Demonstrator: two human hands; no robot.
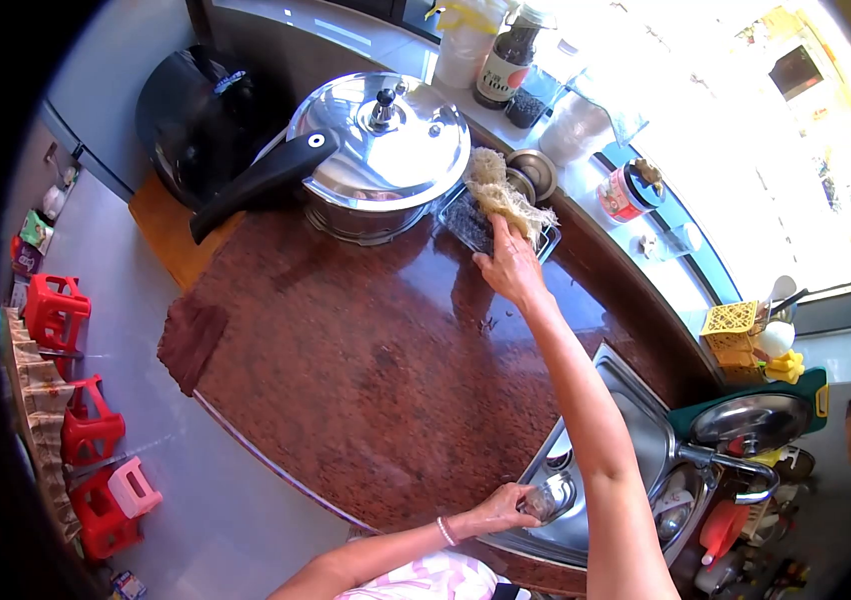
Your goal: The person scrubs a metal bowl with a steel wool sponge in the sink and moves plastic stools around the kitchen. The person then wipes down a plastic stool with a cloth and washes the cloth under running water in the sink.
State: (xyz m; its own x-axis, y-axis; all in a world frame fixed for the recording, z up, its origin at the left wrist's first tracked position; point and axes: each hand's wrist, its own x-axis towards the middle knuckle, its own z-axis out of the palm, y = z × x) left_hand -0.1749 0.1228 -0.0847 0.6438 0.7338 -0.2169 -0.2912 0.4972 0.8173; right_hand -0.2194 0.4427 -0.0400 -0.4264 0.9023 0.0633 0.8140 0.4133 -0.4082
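Note:
My left hand (496, 508), with a beaded bracelet at the wrist, is closed around a small shiny cup (551, 497) at the near edge of the steel sink (636, 410). My right hand (514, 265) stretches across the counter to a pale fibrous loofah (518, 210). Its fingertips meet the loofah's lower edge, while the thumb stands apart from the fingers. Under the loofah lies a shallow clear tray (468, 222) with a dark scouring pad in it. A round metal lid (532, 174) leans just behind.
A pressure cooker (381, 150) with a long black handle stands at the back left of the red-brown counter (346, 360). A dark cloth (192, 340) hangs over the left edge. Bottles and jars, including a dark sauce bottle (508, 65), line the windowsill. The faucet (736, 465) is right of the sink.

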